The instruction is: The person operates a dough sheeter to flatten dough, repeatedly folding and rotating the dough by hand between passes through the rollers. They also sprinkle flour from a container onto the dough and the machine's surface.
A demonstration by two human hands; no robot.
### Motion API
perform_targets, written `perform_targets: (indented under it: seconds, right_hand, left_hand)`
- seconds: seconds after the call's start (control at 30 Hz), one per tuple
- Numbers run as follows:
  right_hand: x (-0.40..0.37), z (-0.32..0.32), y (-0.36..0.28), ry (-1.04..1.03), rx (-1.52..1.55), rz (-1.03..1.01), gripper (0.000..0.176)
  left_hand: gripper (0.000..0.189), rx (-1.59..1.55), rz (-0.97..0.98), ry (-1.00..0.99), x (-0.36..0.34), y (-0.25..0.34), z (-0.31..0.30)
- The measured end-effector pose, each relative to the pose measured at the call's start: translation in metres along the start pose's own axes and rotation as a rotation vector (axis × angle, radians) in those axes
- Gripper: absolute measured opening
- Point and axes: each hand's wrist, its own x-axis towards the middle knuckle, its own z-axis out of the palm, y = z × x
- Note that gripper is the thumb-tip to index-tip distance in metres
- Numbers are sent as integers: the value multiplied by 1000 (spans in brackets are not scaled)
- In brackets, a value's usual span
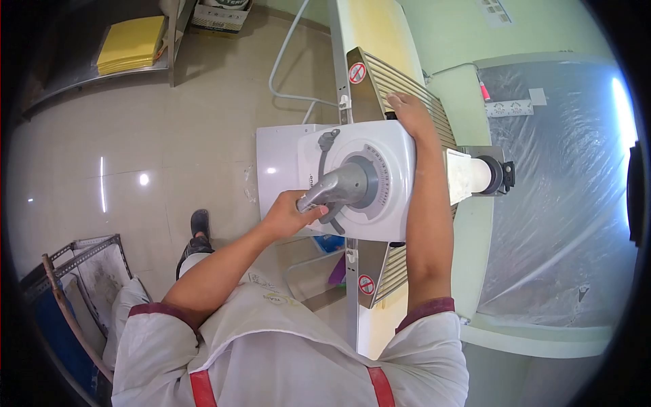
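Observation:
My left hand (293,216) is wrapped around the grey lever handle (337,187) on top of a white dough sheeter head (400,183). A round dial with a printed scale (380,178) surrounds the base of the lever. My right hand (413,117) reaches across the housing to its far end, its fingers curled at a small black knob (390,115) and partly hidden. Just beyond those fingers slopes a metal guard of parallel bars (400,83). A second barred guard (386,278) stands on the near side of the head.
The sheeter's pale belt table (373,30) runs away from me, with a bent metal rail (274,74) beside it. Plastic sheeting (556,203) covers the right side. Yellow sheets (132,44) lie on a shelf at the upper left. A metal-framed rack (88,244) stands at the lower left.

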Motion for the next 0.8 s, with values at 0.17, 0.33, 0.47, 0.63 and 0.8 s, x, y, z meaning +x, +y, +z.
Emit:
perform_targets:
  seconds: [0.17, 0.33, 0.47, 0.63, 0.8]
  right_hand:
    - [-50, 4, -16, 138, -28, -136, 46]
    - [-123, 17, -12, 372, -7, -350, 55]
    - [-185, 17, 3, 431, 160, -381, 54]
    - [-253, 26, 30, 555, 121, -265, 54]
    - [-273, 70, 70, 757, 459, -236, 49]
  left_hand:
    - [27, -26, 98, 61, 5, -16, 6]
    - [23, -34, 129, 130, 8, 2, 19]
    - [22, -22, 71, 216, 7, 12, 28]
    - [24, 11, 54, 288, 7, 12, 33]
    - [26, 6, 70, 326, 6, 12, 38]
